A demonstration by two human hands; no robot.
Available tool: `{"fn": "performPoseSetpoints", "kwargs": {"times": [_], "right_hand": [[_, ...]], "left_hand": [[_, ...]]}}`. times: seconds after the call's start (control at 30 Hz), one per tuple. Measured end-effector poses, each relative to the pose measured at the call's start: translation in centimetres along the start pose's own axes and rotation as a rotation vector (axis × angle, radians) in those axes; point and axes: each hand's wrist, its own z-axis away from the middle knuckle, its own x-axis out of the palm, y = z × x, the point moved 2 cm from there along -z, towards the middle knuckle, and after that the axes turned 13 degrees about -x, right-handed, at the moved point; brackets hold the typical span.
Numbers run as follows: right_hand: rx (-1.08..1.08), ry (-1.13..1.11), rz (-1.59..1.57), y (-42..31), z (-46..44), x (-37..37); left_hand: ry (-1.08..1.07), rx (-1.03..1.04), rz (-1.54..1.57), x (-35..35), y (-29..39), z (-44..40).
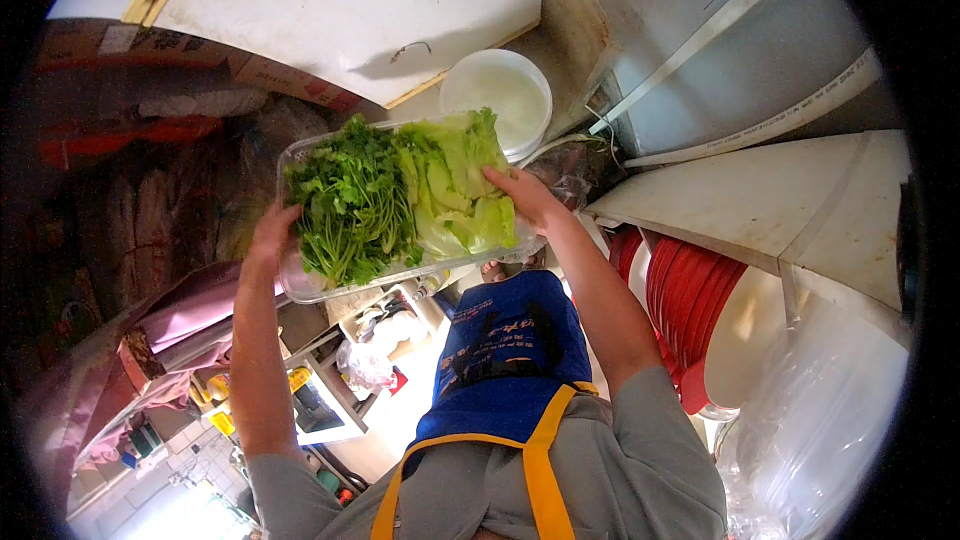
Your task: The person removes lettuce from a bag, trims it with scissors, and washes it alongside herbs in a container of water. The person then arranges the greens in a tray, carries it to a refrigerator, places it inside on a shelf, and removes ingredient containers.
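Note:
Between my two hands is a clear plastic tray (312,290), held up in front of me by its short sides. Dark green cilantro (350,200) with long stems fills its left half. Pale green lettuce leaves (455,190) lie in the right half. My left hand (273,232) grips the tray's left end. My right hand (525,197) grips the right end, its thumb over the rim beside the lettuce. The undersides of both hands' grips are hidden.
Just beyond the tray stands a white bucket (500,90) holding cloudy liquid. Red stacked plates or trays (680,290) sit on a shelf at right. A white panel (350,10) is ahead. Bagged goods (150,190) crowd the dark left side; clear plastic sheeting (810,420) hangs at lower right.

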Motion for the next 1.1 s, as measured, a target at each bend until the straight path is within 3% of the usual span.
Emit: {"fn": "performPoseSetpoints", "kwargs": {"times": [0.07,0.37,0.57,1.1], "right_hand": [[0.0,0.011,-0.017,-0.1,0.0,0.0],[0.01,-0.006,-0.176,-1.2,0.6,1.3],[0.0,0.001,-0.129,-0.3,0.2,0.9],[-0.018,0.02,-0.248,-0.2,-0.2,1.5]], "left_hand": [[0.074,-0.056,-0.054,1.7,2.8,3.4],[-0.011,0.051,0.034,1.5,4.0,3.1],[-0.018,-0.034,-0.013,1.6,5.8,3.8],[0.005,-0.014,-0.074,1.3,7.7,4.5]]}}
